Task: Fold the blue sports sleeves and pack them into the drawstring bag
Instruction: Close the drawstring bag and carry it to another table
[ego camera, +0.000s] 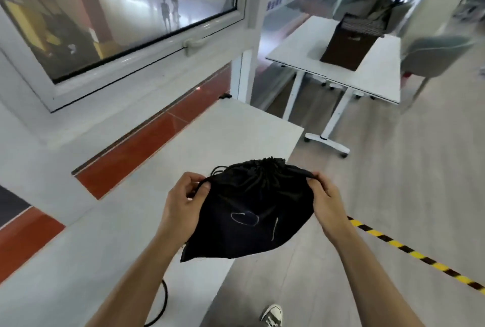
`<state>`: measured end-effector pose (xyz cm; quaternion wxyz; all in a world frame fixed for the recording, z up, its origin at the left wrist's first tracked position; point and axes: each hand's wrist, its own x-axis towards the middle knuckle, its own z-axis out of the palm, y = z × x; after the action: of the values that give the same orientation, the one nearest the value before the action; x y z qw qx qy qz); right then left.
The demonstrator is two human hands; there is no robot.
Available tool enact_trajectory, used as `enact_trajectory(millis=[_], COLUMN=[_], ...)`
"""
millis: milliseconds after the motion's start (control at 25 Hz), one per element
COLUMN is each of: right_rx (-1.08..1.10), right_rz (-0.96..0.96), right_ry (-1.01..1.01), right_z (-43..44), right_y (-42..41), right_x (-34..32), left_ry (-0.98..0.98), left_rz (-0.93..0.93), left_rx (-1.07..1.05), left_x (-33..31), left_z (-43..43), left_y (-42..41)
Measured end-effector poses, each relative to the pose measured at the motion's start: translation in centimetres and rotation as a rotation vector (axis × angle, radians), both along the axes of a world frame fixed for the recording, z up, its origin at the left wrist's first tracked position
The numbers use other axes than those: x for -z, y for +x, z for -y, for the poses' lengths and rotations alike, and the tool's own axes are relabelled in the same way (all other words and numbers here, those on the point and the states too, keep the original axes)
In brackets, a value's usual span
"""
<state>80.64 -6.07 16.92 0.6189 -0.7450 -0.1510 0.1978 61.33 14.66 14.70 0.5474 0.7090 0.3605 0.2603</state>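
Fabric of a thin, soft kind makes up the black drawstring bag (252, 211), which is held in the air above the near edge of the pale grey tabletop (199, 143). Its neck is gathered tight at the top, and the body hangs slack and creased below, so it is judged to be very light, limp and rather slippery, with no stiffness to hold a shape of its own.

The left hand (183, 200) is closed on the bag's left upper corner, where a black cord loop (203, 185) is pinched between thumb and fingers. The right hand (325, 195) is clamped on the right upper corner in the same way. The two hands are kept well apart, one at each side of the bag.

Hold is best taken at the cords or at the gathered hem, since the cloth elsewhere would bunch and slide. Only a gentle pull is thought to be needed to close or open the neck.

No blue sports sleeves can be seen; whether they lie inside the bag cannot be told, though the body looks slightly filled.

On the bag's front a thin pale outline (245, 218) shaped like a rounded loop is printed, with a short pale line (274, 229) to its right. No readable lettering or brand is made out.
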Motion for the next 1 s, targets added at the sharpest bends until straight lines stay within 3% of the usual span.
enact_trajectory(millis=[240, 440, 680, 1000], right_rx=[0.279, 0.675, 0.860, 1.152], right_rz=[0.062, 0.105, 0.097, -0.047], right_ry=[-0.142, -0.151, -0.302, -0.277], right_z=[18.3, 36.0, 58.4, 83.1], right_y=[0.6, -2.8, -9.5, -20.7], right_x=[-1.2, -2.1, -1.3, 1.9], left_ry=[-0.047, -0.068, -0.102, -0.111], left_rz=[0.023, 0.057, 0.070, 0.069], left_rx=[0.367, 0.667, 0.934, 1.243], left_x=[-2.3, -4.0, -4.5, -4.6], left_z=[11.0, 25.5, 46.8, 75.3], left_y=[8.7, 14.0, 16.9, 16.8])
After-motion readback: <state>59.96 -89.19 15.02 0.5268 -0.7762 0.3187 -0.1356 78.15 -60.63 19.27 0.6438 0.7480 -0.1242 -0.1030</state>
